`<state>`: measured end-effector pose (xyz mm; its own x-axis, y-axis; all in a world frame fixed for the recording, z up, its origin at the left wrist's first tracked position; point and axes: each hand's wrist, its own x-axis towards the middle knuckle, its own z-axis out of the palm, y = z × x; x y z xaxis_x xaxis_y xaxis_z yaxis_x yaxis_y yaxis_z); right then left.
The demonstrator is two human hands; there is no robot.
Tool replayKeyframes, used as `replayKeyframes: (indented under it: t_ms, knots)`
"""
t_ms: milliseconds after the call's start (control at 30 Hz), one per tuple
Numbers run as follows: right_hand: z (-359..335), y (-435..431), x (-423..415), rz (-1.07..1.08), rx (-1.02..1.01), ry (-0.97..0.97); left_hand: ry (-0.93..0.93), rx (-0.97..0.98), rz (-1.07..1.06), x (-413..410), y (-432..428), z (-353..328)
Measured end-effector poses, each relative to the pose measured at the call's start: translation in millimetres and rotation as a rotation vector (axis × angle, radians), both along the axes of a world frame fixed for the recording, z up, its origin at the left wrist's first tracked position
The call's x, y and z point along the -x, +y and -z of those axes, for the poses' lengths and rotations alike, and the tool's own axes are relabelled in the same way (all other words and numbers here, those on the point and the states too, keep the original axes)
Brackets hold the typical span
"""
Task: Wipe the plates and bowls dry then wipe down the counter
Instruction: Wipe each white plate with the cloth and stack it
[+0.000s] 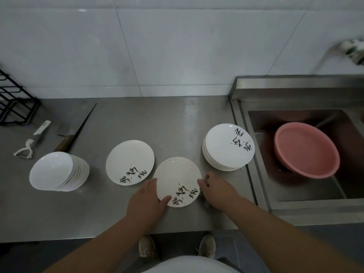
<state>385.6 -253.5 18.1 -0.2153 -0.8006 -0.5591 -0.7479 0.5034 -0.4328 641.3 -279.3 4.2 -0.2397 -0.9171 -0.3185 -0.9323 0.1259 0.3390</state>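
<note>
A white plate with black brush lettering (177,178) is held tilted over the steel counter (98,209), near its front edge. My left hand (146,200) grips its left rim, thumb on the face. My right hand (214,189) holds the right rim with curled fingers. A second lettered plate (130,161) lies flat just to the left. A stack of several lettered plates (226,147) stands to the right by the sink. A leaning stack of white bowls (57,171) sits at the left. No cloth is visible.
A pink basin (307,150) leans in the sink (262,196) at the right. A knife (75,129), a peeler (24,148) and a small white knife (41,128) lie at the back left, beside a black wire rack (13,103). Tiled wall behind.
</note>
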Motion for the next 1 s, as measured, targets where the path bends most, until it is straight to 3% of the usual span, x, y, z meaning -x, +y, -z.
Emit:
replayKeyframes:
  t_ms: [133,333,433,633,700,833,900,1000]
  knots:
    - [6,-24,-9,-0.08,-0.13,0.047,0.065,-0.229,-0.113,1,-13,1]
    - [8,-35,-16,0.039,-0.18,-0.048,0.139,-0.388,-0.274,13,-37,-4]
    - [-6,-36,-14,0.111,-0.134,-0.102,0.135,-0.402,-0.274,13,-44,-14]
    - [-59,-45,-17,0.35,0.12,-0.277,0.298,-0.339,-0.322,16,-57,-74]
    - [-82,-51,-20,0.454,0.212,-0.364,0.433,-0.316,-0.379,16,-65,-95]
    - [-121,-67,-20,0.516,0.32,-0.597,0.913,-0.367,-0.627,24,-81,-141]
    - [-143,-69,-22,0.488,0.411,-0.697,0.989,-0.322,-0.676,25,-90,-160]
    - [-167,-70,-20,0.387,0.564,-0.654,1.142,-0.35,-0.678,19,-101,-182]
